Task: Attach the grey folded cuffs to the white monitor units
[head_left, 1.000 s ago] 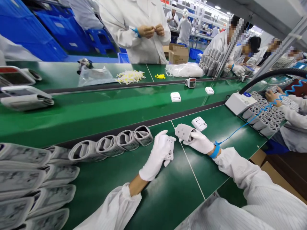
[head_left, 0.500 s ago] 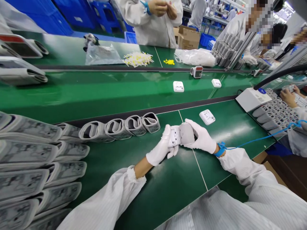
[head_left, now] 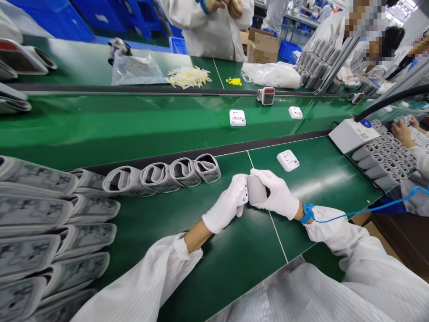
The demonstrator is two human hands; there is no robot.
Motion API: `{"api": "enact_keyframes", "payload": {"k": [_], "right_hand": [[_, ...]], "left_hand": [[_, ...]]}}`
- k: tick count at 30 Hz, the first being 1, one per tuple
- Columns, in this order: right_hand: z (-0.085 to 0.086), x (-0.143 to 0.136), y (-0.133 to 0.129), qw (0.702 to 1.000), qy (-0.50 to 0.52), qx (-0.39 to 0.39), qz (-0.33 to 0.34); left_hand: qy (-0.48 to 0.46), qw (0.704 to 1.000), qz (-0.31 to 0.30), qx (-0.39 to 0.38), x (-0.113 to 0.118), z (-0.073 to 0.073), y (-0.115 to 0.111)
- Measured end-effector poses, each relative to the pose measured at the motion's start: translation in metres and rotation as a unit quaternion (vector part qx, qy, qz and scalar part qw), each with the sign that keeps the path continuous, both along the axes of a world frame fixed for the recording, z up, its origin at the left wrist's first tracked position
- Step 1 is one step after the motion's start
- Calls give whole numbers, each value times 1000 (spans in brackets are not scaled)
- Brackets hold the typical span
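My gloved left hand (head_left: 226,203) is closed on a white wrist-monitor housing (head_left: 246,193); only its slotted edge shows past the fingers. In my gloved right hand (head_left: 279,195) is a grey wrist cuff (head_left: 256,191), gripped between thumb and fingers. The cuff meets the housing's right side, and whether they are joined I cannot tell. Both hands are just above the green worktable (head_left: 214,264). Beyond the right hand, another white housing (head_left: 288,160) lies on the table. A blue wrist strap (head_left: 307,213) with a cord circles my right wrist.
Rolled grey cuffs (head_left: 154,178) line the table's back edge, and more cuffs (head_left: 31,214) are stacked at left. On the green conveyor (head_left: 150,120) ride white housings (head_left: 237,118) and a finished-looking monitor (head_left: 267,96). A white box (head_left: 353,135) stands at right. Co-workers sit nearby.
The white housing has turned edge-on, and my left fingers cover more of it. The grey cuff has come with it, slightly left. Pieces on the conveyor have moved left.
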State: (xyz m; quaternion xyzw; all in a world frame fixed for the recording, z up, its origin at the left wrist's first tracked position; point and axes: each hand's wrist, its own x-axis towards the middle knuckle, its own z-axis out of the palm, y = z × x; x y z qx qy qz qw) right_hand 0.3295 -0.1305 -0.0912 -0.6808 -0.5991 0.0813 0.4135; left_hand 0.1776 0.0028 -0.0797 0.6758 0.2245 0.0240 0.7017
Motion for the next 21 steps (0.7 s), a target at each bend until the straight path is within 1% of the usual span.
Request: {"api": "enact_keyframes", "payload": {"k": [4, 5, 7, 9, 11, 13, 16, 17, 19, 21], "right_hand": [[-2, -9, -1, 999, 18, 18, -26], [-3, -11, -2, 999, 30, 22, -36], [-3, -12, -3, 996, 60, 24, -55], [-2, -11, -3, 994, 81, 22, -72], [0, -10, -2, 991, 100, 17, -87], [3, -9, -2, 986, 147, 9, -83], [5, -10, -2, 967, 253, 5, -39], [5, -11, -1, 963, 269, 9, -30], [4, -13, -1, 966, 254, 18, -37], [1, -14, 0, 976, 214, 23, -39]], "left_hand": [[31, 999, 0, 35, 2, 10, -1], [32, 998, 0, 54, 2, 12, -1], [23, 992, -3, 122, 3, 17, -1], [8, 979, -10, 205, 2, 20, 0], [3, 964, -13, 266, 0, 24, 1], [5, 955, -18, 297, -1, 28, 1], [5, 947, -32, 321, -2, 32, 0], [-2, 944, -26, 329, -1, 32, -1], [-8, 939, 3, 343, -1, 32, -1], [13, 941, 64, 332, -1, 30, 0]]}}
